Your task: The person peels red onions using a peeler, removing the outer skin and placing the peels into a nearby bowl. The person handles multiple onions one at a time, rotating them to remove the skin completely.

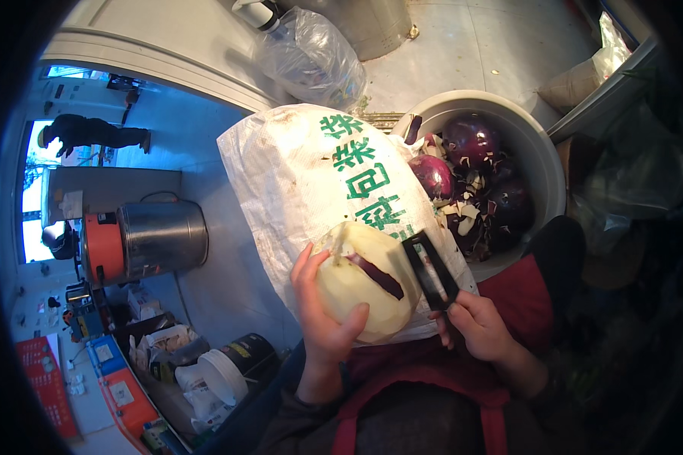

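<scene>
My left hand cradles a large, pale, peeled round eggplant from its left side. A single dark purple strip of skin runs across the top of it. The handle of a black peeler is pinched in my right hand, and the peeler's frame stands just right of the eggplant. Under both lies a white woven sack with green writing, spread over my lap. Beyond it, a round tub holds several glossy purple eggplants and loose peelings.
A clear plastic bag sits beside a large metal container. At left stand a steel pot, a white bucket and an orange-and-blue box. One person is visible near the bright doorway, another behind the pot.
</scene>
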Action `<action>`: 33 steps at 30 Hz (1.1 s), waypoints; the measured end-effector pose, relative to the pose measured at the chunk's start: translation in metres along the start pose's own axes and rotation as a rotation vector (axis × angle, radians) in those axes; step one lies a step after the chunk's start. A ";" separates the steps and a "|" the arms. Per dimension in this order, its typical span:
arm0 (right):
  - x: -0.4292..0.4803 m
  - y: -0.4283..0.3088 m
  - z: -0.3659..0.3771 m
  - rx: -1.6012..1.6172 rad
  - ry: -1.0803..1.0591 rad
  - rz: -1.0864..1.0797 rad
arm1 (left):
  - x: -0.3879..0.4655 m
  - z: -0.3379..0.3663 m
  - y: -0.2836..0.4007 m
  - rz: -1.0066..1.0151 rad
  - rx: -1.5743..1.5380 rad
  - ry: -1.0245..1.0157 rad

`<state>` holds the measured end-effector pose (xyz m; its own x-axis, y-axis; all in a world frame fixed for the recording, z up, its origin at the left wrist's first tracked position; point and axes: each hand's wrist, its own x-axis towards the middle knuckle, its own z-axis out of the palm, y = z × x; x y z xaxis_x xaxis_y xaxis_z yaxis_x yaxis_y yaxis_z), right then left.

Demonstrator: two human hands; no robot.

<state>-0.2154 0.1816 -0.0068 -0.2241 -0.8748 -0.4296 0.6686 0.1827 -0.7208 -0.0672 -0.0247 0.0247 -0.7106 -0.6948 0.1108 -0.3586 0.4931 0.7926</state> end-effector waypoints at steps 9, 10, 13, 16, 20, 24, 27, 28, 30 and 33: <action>0.029 0.002 0.000 -0.260 0.020 -0.042 | 0.000 0.001 0.000 -0.026 -0.051 0.005; 0.030 0.000 0.000 -0.276 0.018 -0.047 | 0.000 0.001 0.000 -0.032 -0.059 0.005; 0.030 0.000 -0.001 -0.346 -0.006 -0.061 | 0.001 0.000 -0.001 -0.046 -0.078 0.001; 0.029 0.003 0.000 -0.422 0.026 -0.063 | 0.002 0.000 -0.001 -0.035 -0.060 -0.005; 0.033 -0.005 0.008 -0.436 0.162 -0.188 | 0.002 0.001 -0.001 -0.040 -0.075 -0.002; 0.030 -0.004 0.007 -0.461 0.115 -0.149 | 0.002 0.000 -0.001 -0.044 -0.075 0.000; 0.025 0.000 0.008 -0.474 0.117 -0.126 | 0.003 0.002 0.000 -0.036 -0.099 0.005; 0.027 -0.001 0.008 -0.475 0.134 -0.142 | 0.003 0.002 0.000 -0.032 -0.108 0.008; 0.029 -0.001 0.007 -0.496 0.148 -0.191 | 0.003 0.001 0.001 -0.023 -0.069 -0.001; 0.030 0.002 0.005 -0.535 0.133 -0.242 | 0.003 0.001 0.000 -0.030 -0.068 0.000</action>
<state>-0.2172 0.1530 -0.0183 -0.4349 -0.8626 -0.2583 0.1451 0.2159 -0.9656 -0.0696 -0.0264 0.0244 -0.7003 -0.7086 0.0867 -0.3374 0.4355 0.8346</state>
